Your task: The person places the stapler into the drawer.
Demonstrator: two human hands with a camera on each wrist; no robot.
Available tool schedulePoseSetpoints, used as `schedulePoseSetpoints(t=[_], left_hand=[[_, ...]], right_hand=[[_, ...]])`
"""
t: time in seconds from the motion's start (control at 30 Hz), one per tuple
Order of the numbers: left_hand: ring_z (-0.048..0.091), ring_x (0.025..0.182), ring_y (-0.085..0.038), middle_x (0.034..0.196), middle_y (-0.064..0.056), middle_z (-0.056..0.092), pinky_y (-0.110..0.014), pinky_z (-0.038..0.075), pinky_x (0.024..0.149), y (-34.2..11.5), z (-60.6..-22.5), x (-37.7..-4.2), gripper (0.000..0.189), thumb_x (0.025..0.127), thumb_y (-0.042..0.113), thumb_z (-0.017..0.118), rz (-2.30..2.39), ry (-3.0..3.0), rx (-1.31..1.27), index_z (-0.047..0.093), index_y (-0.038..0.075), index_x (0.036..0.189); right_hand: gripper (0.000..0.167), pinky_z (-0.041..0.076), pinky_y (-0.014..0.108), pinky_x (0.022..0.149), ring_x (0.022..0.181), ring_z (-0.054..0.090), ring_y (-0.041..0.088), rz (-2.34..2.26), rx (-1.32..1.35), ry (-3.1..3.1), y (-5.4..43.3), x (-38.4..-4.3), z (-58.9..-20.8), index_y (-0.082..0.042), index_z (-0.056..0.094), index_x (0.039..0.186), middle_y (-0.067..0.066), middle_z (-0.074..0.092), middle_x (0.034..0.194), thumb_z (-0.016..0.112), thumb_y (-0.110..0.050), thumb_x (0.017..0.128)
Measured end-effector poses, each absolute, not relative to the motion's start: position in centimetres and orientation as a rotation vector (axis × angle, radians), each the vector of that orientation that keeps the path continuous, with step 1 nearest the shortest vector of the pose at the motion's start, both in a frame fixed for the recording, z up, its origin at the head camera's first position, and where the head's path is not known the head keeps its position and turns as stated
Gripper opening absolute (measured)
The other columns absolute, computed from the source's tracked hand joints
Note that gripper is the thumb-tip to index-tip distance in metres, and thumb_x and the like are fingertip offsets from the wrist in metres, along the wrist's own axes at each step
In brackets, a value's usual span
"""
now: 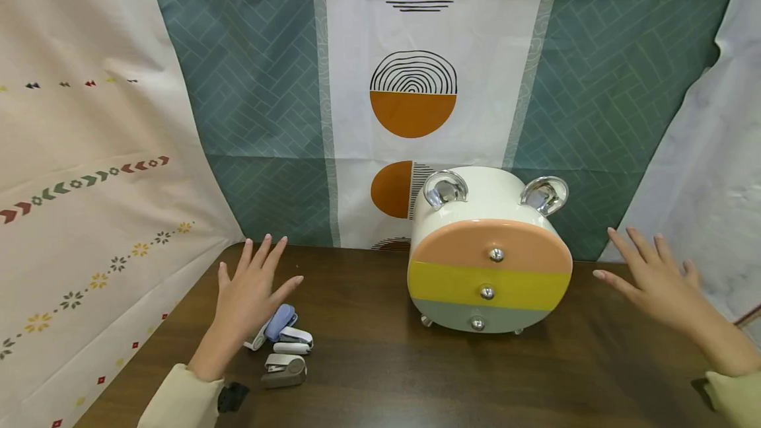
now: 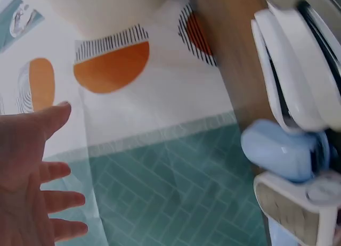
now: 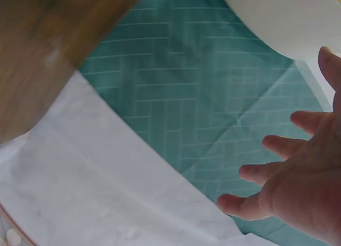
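My left hand (image 1: 248, 296) is held above the table's left side, fingers spread and holding nothing. Beneath and beside it sit several small staplers: a blue one (image 1: 281, 322), a white one (image 1: 293, 341) and a grey-and-white one (image 1: 285, 371). The left wrist view shows the blue stapler (image 2: 279, 150) at its right edge, apart from the fingers. On the far right my right hand (image 1: 666, 283) hovers with spread fingers, also holding nothing. Between the hands stands a rounded white cabinet (image 1: 490, 249) with orange, yellow and grey-green drawer fronts, silver knobs and silver ears; all its drawers are closed.
The brown wooden table (image 1: 362, 375) runs back to a patterned green and white curtain (image 1: 267, 117). A cream cloth (image 1: 89, 183) hangs on the left, a white one (image 1: 719, 170) on the right. The cabinet's short silver feet rest on the tabletop.
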State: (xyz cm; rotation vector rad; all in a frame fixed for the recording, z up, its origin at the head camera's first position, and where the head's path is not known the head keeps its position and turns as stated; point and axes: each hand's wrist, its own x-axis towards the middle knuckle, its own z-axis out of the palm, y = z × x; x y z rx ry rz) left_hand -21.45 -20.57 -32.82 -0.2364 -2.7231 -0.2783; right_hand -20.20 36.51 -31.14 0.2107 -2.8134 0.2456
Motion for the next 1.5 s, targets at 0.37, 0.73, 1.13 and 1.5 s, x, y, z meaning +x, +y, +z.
schedulePoseSetpoints(t=[0.37,0.73,1.13,1.5], left_hand=[[0.037,0.126,-0.036,0.133,-0.019,0.046,-0.062,0.029,0.093,-16.3,-32.7,-21.5,0.066,0.082,0.041,0.063,-0.333,-2.498,-0.301,0.044,0.005,0.134],[0.061,0.098,-0.030,0.106,-0.015,0.065,-0.044,0.049,0.078,-11.4,-33.1,-21.1,0.049,0.077,0.030,0.071,-0.512,-2.215,-0.467,0.059,0.002,0.115],[0.065,0.080,-0.014,0.089,-0.003,0.069,-0.029,0.051,0.065,-5.8,-34.5,-20.3,0.028,0.077,0.026,0.070,-0.702,-2.129,-0.676,0.066,0.007,0.098],[0.065,0.071,-0.009,0.086,0.000,0.069,-0.022,0.050,0.061,-1.8,-36.0,-19.8,0.024,0.078,0.029,0.069,-0.778,-2.196,-0.815,0.066,0.009,0.091]], right_hand=[[0.071,0.007,0.075,0.083,0.132,0.001,0.049,0.448,0.335,-2.640,33.5,-20.7,-28.0,-0.012,0.007,0.147,0.024,0.009,0.148,0.048,-0.034,0.093],[0.063,0.014,0.064,0.098,0.131,0.018,0.046,0.613,0.411,-2.478,30.1,-22.3,-26.0,-0.007,0.015,0.146,0.028,0.021,0.144,0.045,-0.028,0.095],[0.048,0.029,0.061,0.092,0.123,0.035,0.043,0.873,0.444,-2.302,27.1,-24.6,-24.6,-0.003,0.036,0.138,0.024,0.041,0.134,0.042,-0.026,0.096],[0.037,0.035,0.008,0.068,0.078,0.042,-0.018,0.926,0.269,-2.151,26.6,-25.8,-24.9,0.002,0.061,0.111,0.019,0.064,0.099,0.047,-0.028,0.094]])
